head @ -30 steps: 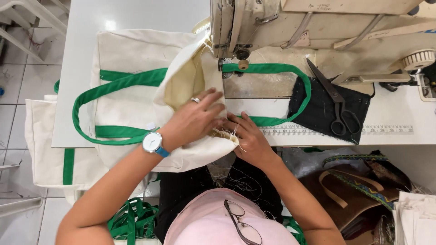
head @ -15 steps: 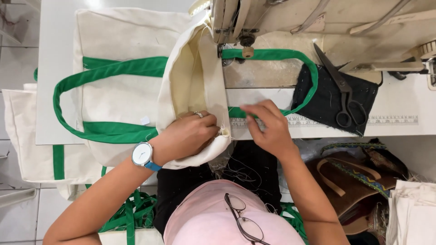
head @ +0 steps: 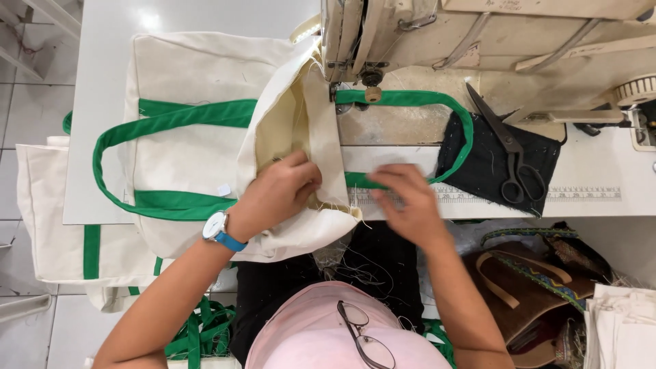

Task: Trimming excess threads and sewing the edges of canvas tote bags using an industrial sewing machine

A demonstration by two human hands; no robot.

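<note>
On the white worktop (head: pixel 109 41) lies one cream canvas tote bag (head: pixel 198 75) with green webbing handles, its open mouth turned up under the head of one industrial sewing machine (head: pixel 478 34). Two hands work at its edge: the left hand (head: pixel 277 195), with one blue-strapped wristwatch (head: pixel 217 229) on its wrist, is closed on the folded rim of the bag, fingers pinching the cloth just in front of the needle; the right hand (head: pixel 406 201) lies flat with fingers spread on the green handle strap (head: pixel 410 99) where it crosses the worktop's front edge, gripping nothing. One pair of black scissors (head: pixel 512 154) rests on one black fabric piece (head: pixel 478 160) to the right, inside the loop of the strap. One further cream bag (head: pixel 48 225) with a green stripe hangs off the worktop's left side. Below, one pair of spectacles (head: pixel 362 335) sits on a pink cap (head: pixel 307 335), and loose green strapping (head: pixel 198 328) lies piled on the pale tiled floor (head: pixel 27 102).
</note>
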